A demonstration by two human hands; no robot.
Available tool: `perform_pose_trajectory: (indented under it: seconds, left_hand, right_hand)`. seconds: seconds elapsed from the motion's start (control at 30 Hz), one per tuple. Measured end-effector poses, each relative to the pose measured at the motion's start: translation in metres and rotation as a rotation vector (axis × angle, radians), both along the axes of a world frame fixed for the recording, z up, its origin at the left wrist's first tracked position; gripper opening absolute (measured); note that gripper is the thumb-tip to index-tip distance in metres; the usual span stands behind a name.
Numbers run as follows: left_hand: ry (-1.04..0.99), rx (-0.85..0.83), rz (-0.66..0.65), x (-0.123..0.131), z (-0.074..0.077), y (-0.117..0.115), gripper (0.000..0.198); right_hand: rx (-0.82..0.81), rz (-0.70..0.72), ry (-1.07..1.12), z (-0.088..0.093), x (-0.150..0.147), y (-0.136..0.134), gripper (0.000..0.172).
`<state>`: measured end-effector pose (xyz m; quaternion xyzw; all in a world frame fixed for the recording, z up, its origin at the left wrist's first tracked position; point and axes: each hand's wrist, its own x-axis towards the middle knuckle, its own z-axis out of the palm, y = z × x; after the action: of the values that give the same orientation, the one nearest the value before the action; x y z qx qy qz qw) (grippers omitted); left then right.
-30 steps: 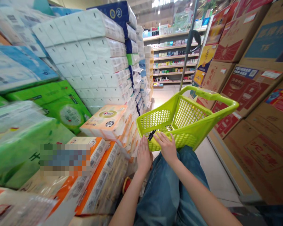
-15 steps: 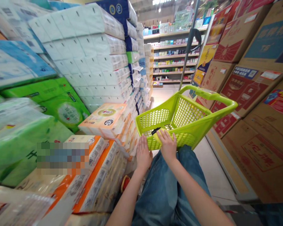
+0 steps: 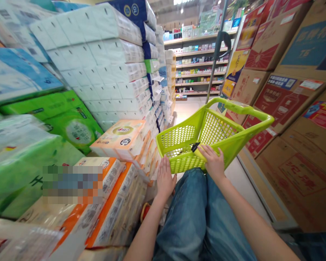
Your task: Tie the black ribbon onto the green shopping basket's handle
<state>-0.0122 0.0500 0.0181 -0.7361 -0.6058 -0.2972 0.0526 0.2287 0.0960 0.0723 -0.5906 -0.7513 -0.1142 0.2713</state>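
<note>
A lime-green plastic shopping cart basket (image 3: 230, 148) with meshed walls stands tilted in front of my knees. My left hand (image 3: 165, 178) rests against its near left corner, fingers stretched out and lying flat, holding nothing visible. Over the near rim, my right hand (image 3: 214, 164) is closed around a slim yellow item (image 3: 199, 153) with a black end that points up and left into the basket. The palm hides part of this item, so its exact kind is unclear.
Packs of tissue paper (image 3: 125, 132) are piled along the left, beside a tall white stack (image 3: 97, 54). Large cardboard cartons (image 3: 306, 166) line the right side. A metal pole (image 3: 214, 69) rises behind the cart, with stocked shelves (image 3: 198, 65) farther back.
My right hand has moved right along the cart's near rim, taking the yellow item with it. My legs have shifted slightly. The left hand stays at the corner.
</note>
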Motion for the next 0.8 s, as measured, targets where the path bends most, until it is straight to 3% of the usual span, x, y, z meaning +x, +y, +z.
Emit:
perform_pose_trajectory:
  seconds: [0.07, 0.17, 0.33, 0.43, 0.57, 0.7, 0.8]
  left_hand:
    - [-0.008, 0.006, -0.009, 0.0, -0.001, 0.001, 0.092]
    - [-0.015, 0.014, -0.014, 0.0, -0.003, 0.002, 0.091]
    - [-0.026, 0.012, -0.008, -0.001, -0.011, 0.003, 0.091]
    - [-0.02, 0.001, -0.005, -0.002, -0.014, 0.003, 0.089]
    - [-0.028, 0.019, -0.033, -0.004, -0.009, 0.003, 0.09]
    - [-0.031, 0.02, -0.04, -0.003, -0.004, 0.002, 0.09]
    - [-0.043, 0.02, -0.042, -0.002, -0.002, 0.002, 0.092]
  right_hand:
    - [0.002, -0.079, 0.036, 0.003, 0.008, 0.002, 0.074]
    - [-0.017, -0.125, 0.094, 0.0, -0.018, -0.002, 0.072]
    - [-0.074, 0.077, 0.082, -0.014, -0.107, -0.017, 0.063]
    - [-0.096, 0.187, 0.067, -0.017, -0.128, -0.02, 0.057]
    - [-0.074, 0.229, 0.017, -0.011, -0.089, -0.012, 0.065]
    - [-0.027, 0.035, -0.024, 0.0, -0.016, 0.001, 0.073]
    - [-0.001, -0.097, 0.004, 0.005, 0.012, 0.01, 0.072]
